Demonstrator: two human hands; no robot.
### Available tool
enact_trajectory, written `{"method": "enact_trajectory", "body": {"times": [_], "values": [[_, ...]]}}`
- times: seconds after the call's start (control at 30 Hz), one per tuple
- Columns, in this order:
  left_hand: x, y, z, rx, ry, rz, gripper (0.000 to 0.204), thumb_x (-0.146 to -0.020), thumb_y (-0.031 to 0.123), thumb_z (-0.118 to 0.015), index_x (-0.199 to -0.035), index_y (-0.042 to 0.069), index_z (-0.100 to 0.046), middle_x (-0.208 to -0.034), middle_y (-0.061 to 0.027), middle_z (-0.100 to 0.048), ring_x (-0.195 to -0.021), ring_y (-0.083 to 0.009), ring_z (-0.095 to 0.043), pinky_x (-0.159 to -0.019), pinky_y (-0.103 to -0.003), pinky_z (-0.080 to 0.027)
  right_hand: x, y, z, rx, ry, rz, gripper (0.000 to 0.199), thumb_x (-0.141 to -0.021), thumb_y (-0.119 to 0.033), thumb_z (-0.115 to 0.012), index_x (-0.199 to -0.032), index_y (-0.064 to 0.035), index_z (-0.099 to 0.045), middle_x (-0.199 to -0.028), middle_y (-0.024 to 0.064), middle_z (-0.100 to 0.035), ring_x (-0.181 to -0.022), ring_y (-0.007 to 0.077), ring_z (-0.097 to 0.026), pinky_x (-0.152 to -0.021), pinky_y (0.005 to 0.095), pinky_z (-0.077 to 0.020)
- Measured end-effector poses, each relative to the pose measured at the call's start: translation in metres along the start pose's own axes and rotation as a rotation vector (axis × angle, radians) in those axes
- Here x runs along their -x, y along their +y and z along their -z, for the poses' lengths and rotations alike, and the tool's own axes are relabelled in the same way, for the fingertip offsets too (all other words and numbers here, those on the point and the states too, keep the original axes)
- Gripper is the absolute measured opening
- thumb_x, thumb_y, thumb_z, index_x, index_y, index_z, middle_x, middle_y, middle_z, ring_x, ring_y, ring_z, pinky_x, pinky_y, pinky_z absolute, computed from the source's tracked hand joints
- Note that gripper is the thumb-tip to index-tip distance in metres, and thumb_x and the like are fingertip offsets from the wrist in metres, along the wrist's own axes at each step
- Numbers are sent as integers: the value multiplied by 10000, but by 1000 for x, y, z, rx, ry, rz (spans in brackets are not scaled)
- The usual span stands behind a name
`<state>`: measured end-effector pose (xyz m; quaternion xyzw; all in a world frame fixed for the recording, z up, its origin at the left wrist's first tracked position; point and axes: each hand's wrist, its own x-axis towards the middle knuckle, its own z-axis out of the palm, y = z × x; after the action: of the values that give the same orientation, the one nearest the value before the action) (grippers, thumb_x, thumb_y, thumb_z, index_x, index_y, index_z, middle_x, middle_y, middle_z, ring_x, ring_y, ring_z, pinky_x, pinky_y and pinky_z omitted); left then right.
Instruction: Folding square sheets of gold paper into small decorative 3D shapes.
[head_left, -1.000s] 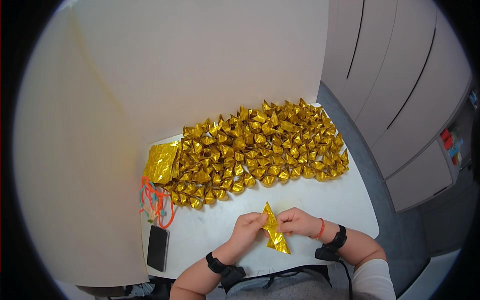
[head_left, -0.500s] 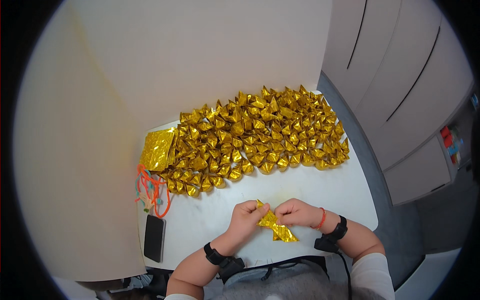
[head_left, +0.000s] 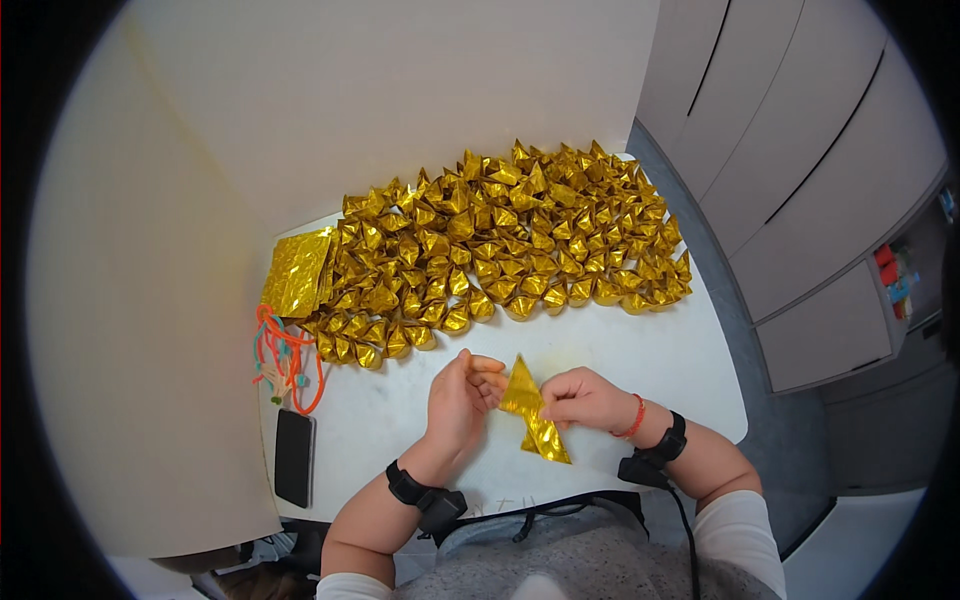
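Observation:
Between my hands is a partly folded sheet of gold foil paper (head_left: 522, 392), pointed at its top and bottom ends. My right hand (head_left: 585, 400) pinches its right edge near the middle with thumb and forefinger. My left hand (head_left: 465, 395) is open at the sheet's left side, fingers apart; whether a fingertip touches the foil I cannot tell. Beyond my hands, rows of folded gold foil ingots (head_left: 500, 235) cover the far part of the white table (head_left: 400, 440). A stack of flat gold foil sheets (head_left: 298, 270) lies at their left end.
Orange and teal cords (head_left: 285, 360) lie at the table's left edge, with a dark phone (head_left: 294, 458) nearer me. A pale wall (head_left: 400, 90) stands behind the table. Grey cabinets (head_left: 800, 150) and an open shelf with red and blue items (head_left: 893, 280) are to the right.
My left hand has let go of the foil and opened its fingers. The foil piece has turned more upright in my right hand. The whole view has shifted slightly.

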<state>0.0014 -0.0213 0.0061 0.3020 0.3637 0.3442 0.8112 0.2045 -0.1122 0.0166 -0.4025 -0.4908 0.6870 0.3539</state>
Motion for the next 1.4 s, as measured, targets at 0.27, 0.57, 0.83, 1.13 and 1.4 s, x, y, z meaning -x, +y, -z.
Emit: {"method": "enact_trajectory", "body": {"times": [0.27, 0.57, 0.83, 1.13, 1.4], "values": [[22, -5, -19, -470, -354, 268, 260, -1003, 226, -642, -915, -17, -673, -822, -81, -695, -694, -157, -689, -634, -278, -575, -1, 5, 3, -133, 241, 73, 164, -989, -132, -612, -838, -72, -588, -721, -43, -562, -651, 30, -500, -583, 206, -405], [15, -14, -9, -530, -422, 76, 187, -984, 136, -661, -1112, 14, -600, -927, -49, -691, -785, -109, -666, -703, -252, -545, -8, 10, -4, -90, 441, 145, 168, -999, -130, -597, -848, -71, -552, -742, -34, -569, -670, 32, -508, -594, 207, -417], [20, -14, -11, -361, -389, 81, 182, -973, 133, -672, -1098, 16, -609, -914, -36, -691, -746, -92, -631, -676, -240, -511, -7, 9, -6, -77, 473, 141, 181, -1012, -139, -586, -850, -79, -528, -723, -34, -566, -634, 23, -487, -565, 207, -401], [20, -10, -14, -396, -397, 256, 196, -1047, 209, -562, -1073, 24, -622, -695, 11, -560, -566, -70, -454, -525, -230, -366, -12, 20, -9, -172, 485, 198, 165, -1023, -132, -570, -877, -79, -515, -727, -49, -538, -618, 18, -454, -531, 209, -378], [22, -12, -14, -432, -458, 169, 181, -1046, 209, -567, -1123, 55, -621, -692, 28, -543, -582, -61, -437, -531, -223, -343, -9, 24, -10, -168, 527, 234, 163, -1018, -120, -570, -872, -72, -516, -747, -59, -518, -641, 14, -437, -544, 209, -375]]}}
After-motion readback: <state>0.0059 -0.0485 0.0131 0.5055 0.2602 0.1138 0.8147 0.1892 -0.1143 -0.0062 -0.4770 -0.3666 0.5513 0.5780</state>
